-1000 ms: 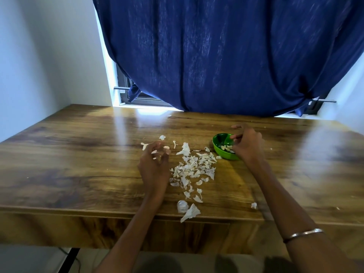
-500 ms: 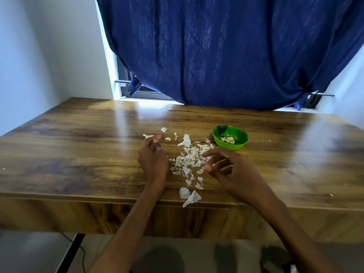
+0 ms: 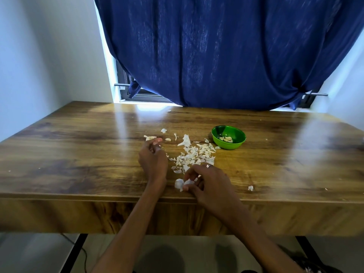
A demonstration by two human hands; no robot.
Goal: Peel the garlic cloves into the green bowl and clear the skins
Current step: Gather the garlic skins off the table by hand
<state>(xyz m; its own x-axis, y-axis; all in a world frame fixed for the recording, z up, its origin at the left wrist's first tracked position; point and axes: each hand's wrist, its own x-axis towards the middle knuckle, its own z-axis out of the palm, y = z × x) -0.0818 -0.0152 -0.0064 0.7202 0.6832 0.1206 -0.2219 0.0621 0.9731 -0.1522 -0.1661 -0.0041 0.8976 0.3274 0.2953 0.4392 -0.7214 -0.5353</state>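
The green bowl (image 3: 216, 134) stands on the wooden table (image 3: 78, 154) at centre right and holds a few peeled garlic cloves (image 3: 226, 138). A scatter of white garlic skins (image 3: 194, 155) lies between the bowl and my hands. My right hand (image 3: 210, 180) is at the table's front edge, its fingertips pinching a white garlic piece (image 3: 188, 182). A whitish unpeeled clove (image 3: 177, 183) lies right beside it. My left hand (image 3: 152, 160) rests on the table left of the skins, fingers loosely curled, with nothing plainly held.
Stray skins lie apart from the pile: one near my left fingertips (image 3: 149, 137), one further back (image 3: 163, 130), one by the front edge at right (image 3: 250, 187). A dark blue curtain (image 3: 226, 56) hangs behind the table; white walls flank it.
My right hand left the green bowl, came back across the skins toward the front edge and took hold of the white garlic piece. My left hand stayed in place.
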